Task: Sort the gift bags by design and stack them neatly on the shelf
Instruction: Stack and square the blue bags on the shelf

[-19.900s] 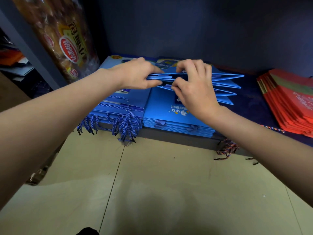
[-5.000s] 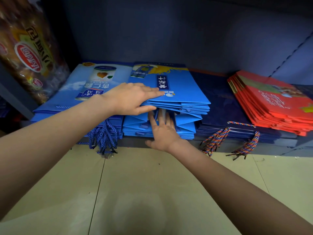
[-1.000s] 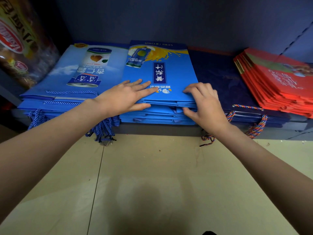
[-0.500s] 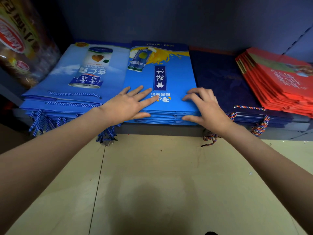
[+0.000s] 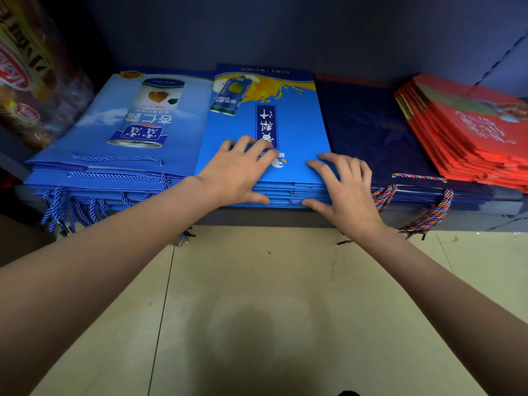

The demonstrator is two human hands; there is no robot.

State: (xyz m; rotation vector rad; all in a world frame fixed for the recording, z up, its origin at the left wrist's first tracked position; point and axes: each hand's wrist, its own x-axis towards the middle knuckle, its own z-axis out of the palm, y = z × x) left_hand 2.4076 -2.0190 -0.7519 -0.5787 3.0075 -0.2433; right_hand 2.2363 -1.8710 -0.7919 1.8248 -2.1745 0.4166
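Dim, bluish light overall; shelf recess [image 5: 285,30] falls to near black at the back. Floor [image 5: 257,281] lit brighter, with a soft dark shadow [image 5: 257,332] at lower centre. Wide-angle bending at edges; snack package [image 5: 25,75] far left blurred. Slight softness throughout.

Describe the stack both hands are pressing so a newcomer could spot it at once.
On the low shelf, four stacks of flat gift bags lie side by side. The pressed stack is second from the left, under the left hand and right hand. Its bright blue top bag alone shows a yellow juice splash and a dark vertical label.
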